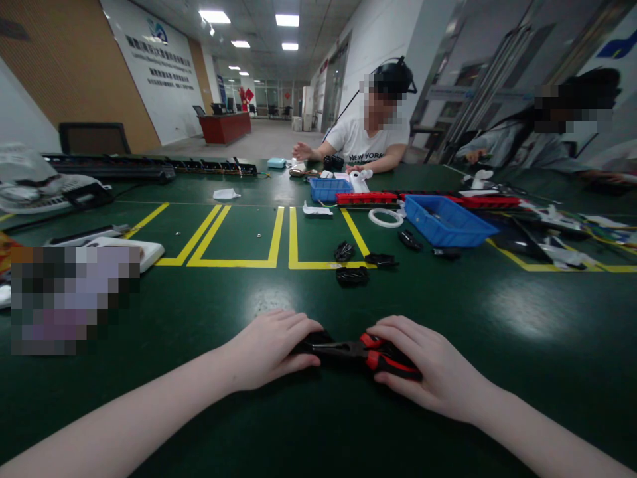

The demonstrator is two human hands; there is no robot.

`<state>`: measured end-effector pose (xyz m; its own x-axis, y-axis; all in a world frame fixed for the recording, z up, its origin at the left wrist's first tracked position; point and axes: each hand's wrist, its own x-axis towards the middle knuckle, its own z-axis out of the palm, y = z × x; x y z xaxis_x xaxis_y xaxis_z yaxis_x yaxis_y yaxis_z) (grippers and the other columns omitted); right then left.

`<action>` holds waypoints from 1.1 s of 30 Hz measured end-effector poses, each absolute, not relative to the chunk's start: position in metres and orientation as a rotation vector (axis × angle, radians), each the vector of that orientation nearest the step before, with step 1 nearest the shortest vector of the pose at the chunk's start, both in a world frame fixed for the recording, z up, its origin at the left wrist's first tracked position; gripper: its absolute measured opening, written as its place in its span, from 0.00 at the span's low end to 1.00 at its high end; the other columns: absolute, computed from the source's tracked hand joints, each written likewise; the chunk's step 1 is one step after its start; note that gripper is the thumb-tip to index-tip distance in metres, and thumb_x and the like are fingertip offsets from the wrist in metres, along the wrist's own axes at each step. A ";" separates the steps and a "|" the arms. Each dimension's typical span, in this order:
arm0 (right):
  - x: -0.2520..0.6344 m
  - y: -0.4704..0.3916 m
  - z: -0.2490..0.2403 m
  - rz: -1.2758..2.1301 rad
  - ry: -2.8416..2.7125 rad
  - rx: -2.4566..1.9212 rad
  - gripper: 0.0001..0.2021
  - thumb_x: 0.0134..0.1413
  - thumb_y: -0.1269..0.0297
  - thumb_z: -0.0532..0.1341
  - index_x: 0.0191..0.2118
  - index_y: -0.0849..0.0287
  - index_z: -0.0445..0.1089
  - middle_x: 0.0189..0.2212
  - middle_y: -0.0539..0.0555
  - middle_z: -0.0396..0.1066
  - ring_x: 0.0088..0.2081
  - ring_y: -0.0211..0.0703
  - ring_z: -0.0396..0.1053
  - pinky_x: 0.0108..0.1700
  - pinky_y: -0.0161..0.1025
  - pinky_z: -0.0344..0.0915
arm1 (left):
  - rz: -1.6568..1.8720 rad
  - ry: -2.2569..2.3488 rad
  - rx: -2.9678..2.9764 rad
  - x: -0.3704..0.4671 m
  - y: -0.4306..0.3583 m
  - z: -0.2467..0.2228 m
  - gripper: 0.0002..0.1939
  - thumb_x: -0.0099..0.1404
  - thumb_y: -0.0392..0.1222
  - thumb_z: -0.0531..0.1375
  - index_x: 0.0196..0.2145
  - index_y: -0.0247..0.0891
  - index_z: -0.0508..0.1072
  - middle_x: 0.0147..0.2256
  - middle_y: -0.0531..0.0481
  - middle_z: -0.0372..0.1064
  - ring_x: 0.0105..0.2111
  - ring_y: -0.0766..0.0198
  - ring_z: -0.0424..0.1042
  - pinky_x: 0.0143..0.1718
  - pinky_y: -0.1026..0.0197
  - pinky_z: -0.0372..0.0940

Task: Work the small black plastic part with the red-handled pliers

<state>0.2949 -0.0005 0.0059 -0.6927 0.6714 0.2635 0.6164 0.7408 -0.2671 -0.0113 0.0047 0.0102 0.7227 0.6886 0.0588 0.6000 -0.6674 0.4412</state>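
Right now both hands lie low on the green table [497, 345], meeting over a pair of pliers [358, 352] with red-and-black handles. The left hand [271, 348] is curled, fingers together, over the dark jaw end and whatever small black piece sits there; I cannot tell what the fingers pinch beneath. The right hand [423, 368] wraps the handles, thumb along the top grip, fingers folded round the lower one.

To my eye the work is a squeeze or a cut at the nose of the tool. Doing it well would call for the left fingertips kept clear of the jaws, the tool held flat to the table so it does not twist, and a slow, even squeeze from the right.

Just beyond the hands lie three small black parts [352, 275] on a yellow floor-tape line [239, 263]. Further off to the right sits a blue bin [448, 222], with a white ring [385, 218] beside it and a red strip [367, 198] behind. To the far left a white tray [134, 251] rests near a dark rack [109, 169].

Across the table a person in a white shirt [365, 143] works with a headset on; another sits at the far right. Behind them a long hall runs back under ceiling lights [287, 20], past a red desk [225, 126].
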 end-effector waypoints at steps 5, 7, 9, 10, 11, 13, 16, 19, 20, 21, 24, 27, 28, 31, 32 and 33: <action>0.290 -0.003 0.008 0.213 -2.593 -0.990 0.20 0.58 0.56 0.63 0.54 0.55 0.66 0.47 0.58 0.73 0.46 0.48 0.74 0.44 0.43 0.74 | 0.310 0.995 2.547 -0.011 0.005 0.009 0.17 0.71 0.45 0.60 0.55 0.41 0.65 0.48 0.49 0.73 0.46 0.55 0.74 0.47 0.49 0.69; 0.290 -0.003 0.008 0.208 -2.582 -0.976 0.20 0.58 0.56 0.63 0.54 0.55 0.65 0.47 0.58 0.73 0.45 0.48 0.74 0.44 0.43 0.74 | 0.311 0.996 2.542 -0.011 0.005 0.009 0.17 0.71 0.45 0.60 0.55 0.41 0.65 0.48 0.49 0.73 0.46 0.55 0.74 0.47 0.49 0.69; 0.290 -0.003 0.007 0.211 -2.582 -0.976 0.20 0.58 0.56 0.63 0.54 0.55 0.65 0.47 0.58 0.73 0.46 0.48 0.74 0.43 0.44 0.74 | 0.315 0.999 2.536 -0.011 0.005 0.009 0.17 0.71 0.45 0.60 0.55 0.42 0.65 0.48 0.49 0.73 0.47 0.55 0.74 0.47 0.50 0.68; 0.290 -0.004 0.007 0.210 -2.583 -0.977 0.20 0.58 0.56 0.63 0.54 0.55 0.65 0.47 0.58 0.73 0.46 0.48 0.74 0.43 0.44 0.74 | 0.319 1.002 2.535 -0.012 0.006 0.009 0.17 0.71 0.45 0.60 0.55 0.42 0.65 0.48 0.49 0.73 0.47 0.55 0.74 0.47 0.50 0.68; 0.290 -0.004 0.007 0.212 -2.588 -0.983 0.20 0.58 0.56 0.63 0.55 0.55 0.65 0.47 0.58 0.73 0.46 0.48 0.74 0.43 0.44 0.74 | 0.321 1.000 2.536 -0.012 0.006 0.009 0.17 0.71 0.45 0.60 0.55 0.42 0.65 0.48 0.49 0.73 0.47 0.55 0.74 0.47 0.50 0.68; 0.291 -0.003 0.008 0.208 -2.589 -0.985 0.21 0.58 0.56 0.63 0.55 0.55 0.65 0.47 0.58 0.73 0.46 0.47 0.74 0.43 0.44 0.74 | 0.326 0.999 2.541 -0.012 0.006 0.008 0.17 0.71 0.45 0.59 0.55 0.42 0.65 0.48 0.49 0.73 0.47 0.56 0.74 0.47 0.50 0.68; 0.292 -0.002 0.008 0.201 -2.597 -0.988 0.21 0.58 0.56 0.63 0.55 0.55 0.65 0.47 0.58 0.73 0.46 0.47 0.74 0.44 0.44 0.74 | 0.321 0.995 2.544 -0.012 0.005 0.008 0.17 0.72 0.45 0.59 0.55 0.42 0.64 0.48 0.49 0.73 0.46 0.56 0.74 0.48 0.50 0.68; 0.294 0.000 0.007 0.193 -2.596 -0.982 0.21 0.58 0.55 0.63 0.55 0.55 0.66 0.47 0.59 0.73 0.46 0.48 0.73 0.44 0.44 0.73 | 0.312 0.997 2.547 -0.012 0.005 0.009 0.17 0.71 0.46 0.59 0.55 0.42 0.65 0.48 0.49 0.73 0.46 0.56 0.74 0.47 0.51 0.68; 0.294 0.000 0.006 0.194 -2.596 -0.980 0.21 0.58 0.54 0.62 0.55 0.55 0.66 0.47 0.59 0.73 0.46 0.49 0.73 0.44 0.44 0.73 | 0.310 0.997 2.550 -0.012 0.005 0.010 0.17 0.71 0.46 0.59 0.55 0.42 0.65 0.48 0.49 0.73 0.46 0.55 0.74 0.47 0.51 0.68; 0.295 0.000 0.006 0.195 -2.594 -0.977 0.21 0.58 0.54 0.62 0.55 0.55 0.66 0.47 0.59 0.73 0.46 0.49 0.73 0.44 0.44 0.73 | 0.308 0.995 2.554 -0.012 0.005 0.010 0.17 0.71 0.46 0.59 0.55 0.41 0.65 0.48 0.48 0.73 0.46 0.55 0.74 0.47 0.51 0.68; 0.295 0.000 0.005 0.202 -2.597 -0.983 0.21 0.58 0.55 0.62 0.55 0.54 0.66 0.47 0.59 0.73 0.46 0.49 0.73 0.44 0.45 0.73 | 0.309 0.995 2.555 -0.011 0.005 0.011 0.17 0.71 0.46 0.59 0.55 0.41 0.65 0.48 0.48 0.73 0.46 0.55 0.74 0.47 0.51 0.68; 0.295 0.000 0.006 0.211 -2.598 -0.993 0.21 0.58 0.55 0.62 0.55 0.54 0.66 0.47 0.59 0.73 0.47 0.50 0.73 0.44 0.45 0.73 | 0.315 0.990 2.551 -0.011 0.005 0.011 0.17 0.72 0.46 0.59 0.55 0.41 0.65 0.48 0.48 0.73 0.46 0.55 0.74 0.47 0.51 0.68; 0.294 0.000 0.006 0.220 -2.599 -0.998 0.21 0.57 0.56 0.62 0.55 0.54 0.66 0.47 0.59 0.73 0.47 0.50 0.73 0.45 0.45 0.73 | 0.317 0.988 2.550 -0.011 0.005 0.011 0.17 0.72 0.46 0.59 0.55 0.41 0.66 0.48 0.48 0.73 0.46 0.55 0.74 0.47 0.51 0.68; 0.293 0.000 0.006 0.241 -2.601 -1.003 0.21 0.57 0.56 0.63 0.55 0.54 0.66 0.47 0.59 0.73 0.47 0.49 0.73 0.45 0.45 0.73 | 0.313 0.989 2.545 -0.011 0.005 0.012 0.16 0.72 0.46 0.59 0.54 0.41 0.66 0.47 0.48 0.74 0.46 0.55 0.74 0.47 0.51 0.68; 0.292 0.000 0.007 0.241 -2.600 -1.003 0.21 0.57 0.56 0.63 0.55 0.54 0.66 0.47 0.59 0.73 0.46 0.49 0.73 0.45 0.45 0.73 | 0.312 0.990 2.545 -0.011 0.005 0.012 0.16 0.72 0.46 0.59 0.54 0.41 0.66 0.47 0.48 0.74 0.46 0.55 0.74 0.47 0.51 0.68; 0.292 0.000 0.007 0.236 -2.600 -1.003 0.21 0.57 0.56 0.63 0.55 0.54 0.66 0.47 0.59 0.73 0.46 0.49 0.73 0.45 0.45 0.73 | 0.311 0.988 2.545 -0.011 0.005 0.012 0.16 0.72 0.45 0.59 0.54 0.40 0.66 0.47 0.48 0.74 0.46 0.55 0.74 0.47 0.51 0.68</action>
